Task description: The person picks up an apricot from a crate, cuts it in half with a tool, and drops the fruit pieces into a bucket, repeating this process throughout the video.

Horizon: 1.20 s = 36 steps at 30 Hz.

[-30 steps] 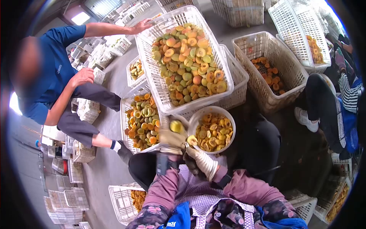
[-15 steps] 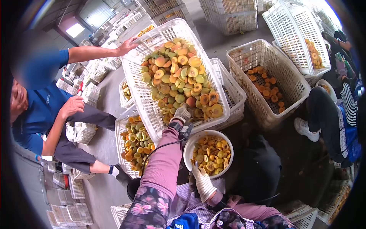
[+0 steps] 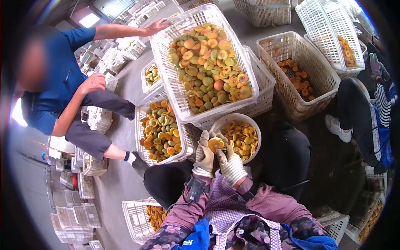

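Observation:
My left hand [image 3: 205, 154], in a pale work glove, is closed on a halved orange fruit [image 3: 216, 144] in front of my lap. My right hand [image 3: 230, 161], gloved too, is closed close against the fruit's lower right side; what its fingers grip is too small to make out. Just beyond and to the right of both hands is a round white bucket [image 3: 259, 146] with yellow-orange fruit pieces [image 3: 241, 137]. A large white crate [image 3: 183, 112] heaped with halved fruit [image 3: 206, 62] rests tilted above the bucket, on another crate.
A co-worker in a blue shirt [image 3: 56, 89] at the left has one hand [image 3: 157, 26] at the large crate's rim. A fruit-filled crate [image 3: 189, 148] stands left of my hands. Another crate [image 3: 298, 112] stands right, near a seated person's shoe [image 3: 336, 128].
My left hand has come back from the large crate's heap to my right hand, now with a fruit half. My right hand has moved up from the bucket's near edge. The view has shifted.

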Tool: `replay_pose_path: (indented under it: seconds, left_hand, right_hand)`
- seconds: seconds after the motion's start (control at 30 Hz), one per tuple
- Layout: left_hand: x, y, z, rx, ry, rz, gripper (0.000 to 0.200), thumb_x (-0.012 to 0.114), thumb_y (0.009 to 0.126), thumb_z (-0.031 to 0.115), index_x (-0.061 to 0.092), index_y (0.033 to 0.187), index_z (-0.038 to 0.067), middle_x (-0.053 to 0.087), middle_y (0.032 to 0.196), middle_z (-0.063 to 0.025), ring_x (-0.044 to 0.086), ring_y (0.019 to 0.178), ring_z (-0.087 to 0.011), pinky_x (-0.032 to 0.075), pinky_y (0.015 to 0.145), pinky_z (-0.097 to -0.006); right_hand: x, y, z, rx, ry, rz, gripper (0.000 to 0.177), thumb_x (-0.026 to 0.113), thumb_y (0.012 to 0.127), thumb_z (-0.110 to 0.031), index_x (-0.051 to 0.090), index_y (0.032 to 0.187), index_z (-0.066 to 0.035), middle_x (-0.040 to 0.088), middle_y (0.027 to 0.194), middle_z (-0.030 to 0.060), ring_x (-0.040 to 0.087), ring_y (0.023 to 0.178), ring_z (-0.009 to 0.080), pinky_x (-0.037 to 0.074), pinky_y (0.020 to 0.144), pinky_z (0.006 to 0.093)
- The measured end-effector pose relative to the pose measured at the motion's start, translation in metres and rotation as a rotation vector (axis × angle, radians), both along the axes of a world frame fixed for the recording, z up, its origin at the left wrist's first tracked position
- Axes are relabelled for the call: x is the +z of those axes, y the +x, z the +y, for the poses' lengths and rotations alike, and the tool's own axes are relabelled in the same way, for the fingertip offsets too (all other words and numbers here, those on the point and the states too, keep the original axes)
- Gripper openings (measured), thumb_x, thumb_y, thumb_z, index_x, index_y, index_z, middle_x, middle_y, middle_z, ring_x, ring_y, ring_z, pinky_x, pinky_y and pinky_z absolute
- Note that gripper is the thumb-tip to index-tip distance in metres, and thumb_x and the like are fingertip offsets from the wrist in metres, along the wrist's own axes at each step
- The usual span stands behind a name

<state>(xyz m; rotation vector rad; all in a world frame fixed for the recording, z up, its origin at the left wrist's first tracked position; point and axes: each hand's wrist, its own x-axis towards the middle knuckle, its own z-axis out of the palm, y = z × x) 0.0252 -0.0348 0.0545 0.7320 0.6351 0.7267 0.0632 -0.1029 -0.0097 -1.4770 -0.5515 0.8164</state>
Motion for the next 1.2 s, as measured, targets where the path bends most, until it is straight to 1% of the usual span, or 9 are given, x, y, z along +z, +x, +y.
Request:
replay_pose_path:
  seconds: [0.17, 0.43, 0.5, 0.63, 0.77, 0.83, 0.9, 1.0, 1.2]
  left_hand:
    - [-0.030, -0.021, -0.001, 0.128, 0.643, 0.296, 0.028, 0.049, 0.094, 0.036, 0.050, 0.092, 0.008, 0.056, 0.084, -0.0070, 0.055, 0.078, -0.0168, 0.047, 0.072, -0.0285]
    - [-0.051, -0.029, -0.004, 0.218, 0.427, 0.030, 0.025, 0.049, 0.094, 0.034, 0.049, 0.093, 0.009, 0.053, 0.095, -0.0067, 0.049, 0.083, -0.0146, 0.044, 0.073, -0.0276]
    - [-0.056, -0.030, -0.004, 0.194, 0.347, -0.046, 0.025, 0.049, 0.094, 0.033, 0.048, 0.094, 0.009, 0.052, 0.098, -0.0075, 0.049, 0.086, -0.0152, 0.043, 0.076, -0.0300]
    - [-0.018, -0.014, -0.021, 0.220, 0.387, -0.005, 0.028, 0.048, 0.093, 0.036, 0.048, 0.095, 0.008, 0.053, 0.094, -0.0078, 0.051, 0.083, -0.0173, 0.044, 0.076, -0.0310]
    - [-0.008, -0.029, 0.000, -0.084, 0.241, -0.003, 0.028, 0.053, 0.090, 0.035, 0.051, 0.085, 0.007, 0.055, 0.083, -0.0095, 0.053, 0.075, -0.0190, 0.045, 0.068, -0.0308]
    - [-0.011, -0.035, 0.008, -0.193, 0.389, 0.078, 0.026, 0.057, 0.088, 0.031, 0.051, 0.086, 0.006, 0.056, 0.085, -0.0096, 0.054, 0.075, -0.0193, 0.046, 0.068, -0.0299]
    - [-0.047, -0.054, 0.026, -0.303, 1.068, 0.529, 0.031, 0.058, 0.086, 0.034, 0.049, 0.089, 0.004, 0.056, 0.084, -0.0099, 0.054, 0.075, -0.0201, 0.045, 0.066, -0.0283]
    - [-0.012, -0.048, 0.017, -0.461, 0.212, -0.064, 0.037, 0.049, 0.090, 0.041, 0.045, 0.094, 0.004, 0.055, 0.082, -0.0117, 0.053, 0.073, -0.0197, 0.044, 0.060, -0.0287]
    - [-0.055, -0.067, 0.118, 0.211, 1.008, 0.642, 0.032, 0.043, 0.092, 0.023, 0.047, 0.117, 0.004, 0.057, 0.095, -0.0154, 0.057, 0.091, -0.0228, 0.049, 0.078, -0.0314]
  right_hand:
    - [0.043, 0.006, -0.017, 0.209, -0.303, -0.486, 0.042, 0.044, 0.090, -0.038, 0.046, 0.106, 0.001, 0.061, 0.073, 0.0256, 0.061, 0.070, 0.0420, 0.048, 0.063, 0.0478]
    - [0.019, 0.003, -0.015, 0.326, -0.103, -0.228, 0.039, 0.047, 0.090, -0.030, 0.049, 0.109, 0.004, 0.060, 0.076, 0.0262, 0.061, 0.074, 0.0418, 0.048, 0.062, 0.0458]
    - [0.052, 0.012, -0.021, 0.451, -0.003, 0.517, 0.034, 0.049, 0.092, -0.030, 0.052, 0.103, 0.001, 0.061, 0.072, 0.0085, 0.057, 0.059, 0.0245, 0.048, 0.057, 0.0360]
    - [0.032, 0.000, -0.016, 0.306, -0.012, -0.003, 0.030, 0.051, 0.092, -0.023, 0.052, 0.108, 0.002, 0.060, 0.084, 0.0090, 0.057, 0.078, 0.0193, 0.047, 0.070, 0.0283]
    - [0.029, 0.000, -0.019, 0.491, 0.122, 0.302, 0.031, 0.050, 0.093, -0.023, 0.052, 0.111, 0.003, 0.059, 0.092, 0.0110, 0.055, 0.087, 0.0201, 0.046, 0.077, 0.0290]
    - [0.021, -0.008, -0.018, 0.407, 0.062, -0.086, 0.032, 0.049, 0.094, -0.027, 0.052, 0.110, 0.001, 0.059, 0.085, 0.0062, 0.056, 0.070, 0.0165, 0.047, 0.063, 0.0267]
    - [0.044, 0.000, -0.024, 0.511, 0.009, 0.218, 0.029, 0.049, 0.093, -0.034, 0.054, 0.102, -0.006, 0.055, 0.072, 0.0020, 0.048, 0.052, 0.0115, 0.040, 0.047, 0.0242]
    - [0.073, 0.011, -0.032, 0.700, -0.108, 0.829, 0.033, 0.051, 0.090, -0.047, 0.052, 0.084, -0.015, 0.045, 0.054, -0.0025, 0.039, 0.039, 0.0079, 0.028, 0.035, 0.0211]
    - [0.056, -0.005, -0.024, 0.489, 0.058, 1.208, 0.040, 0.051, 0.088, -0.049, 0.051, 0.083, -0.010, 0.042, 0.056, -0.0003, 0.035, 0.041, 0.0101, 0.031, 0.039, 0.0222]
